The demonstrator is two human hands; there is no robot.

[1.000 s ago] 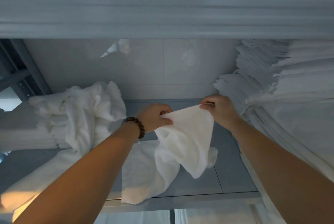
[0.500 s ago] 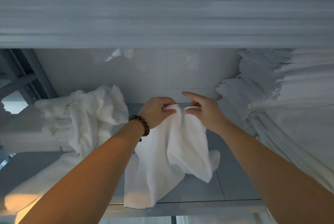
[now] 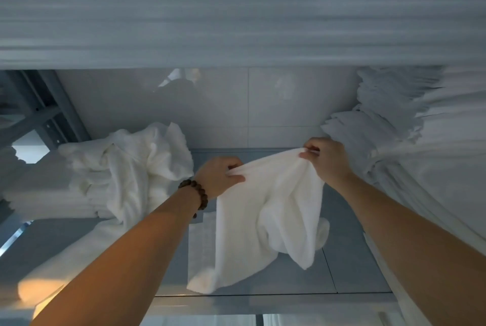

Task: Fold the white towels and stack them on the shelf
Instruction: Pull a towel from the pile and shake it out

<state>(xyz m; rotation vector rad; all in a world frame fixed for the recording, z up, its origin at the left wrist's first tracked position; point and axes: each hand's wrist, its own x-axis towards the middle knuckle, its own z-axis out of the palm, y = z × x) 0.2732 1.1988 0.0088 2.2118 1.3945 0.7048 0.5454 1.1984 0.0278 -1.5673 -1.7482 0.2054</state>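
Presently the fingers (image 3: 231, 168) of the left hand (image 3: 217, 177) are being curled round one end of the upper edge of a white towel (image 3: 268, 218), with the thumb pressed beneath. The fingertips (image 3: 310, 153) of the right hand (image 3: 327, 161) are being pinched onto the other end. Between the two grips the edge is being held fairly taut above the shelf (image 3: 357, 267). Below it the cloth is hanging twisted, and its lower end is being rested on the shelf surface near the front lip. A beaded bracelet (image 3: 197, 193) is being worn on the left wrist.

For a clean fold, it is judged that the hands should be drawn further apart until the edge is stretched straight. The towel should then be shaken free of its twist before being laid flat. Just beside the right hand a folded stack (image 3: 389, 125) is standing on the shelf. A crumpled pile (image 3: 131, 165) is lying to the left, near the left hand.
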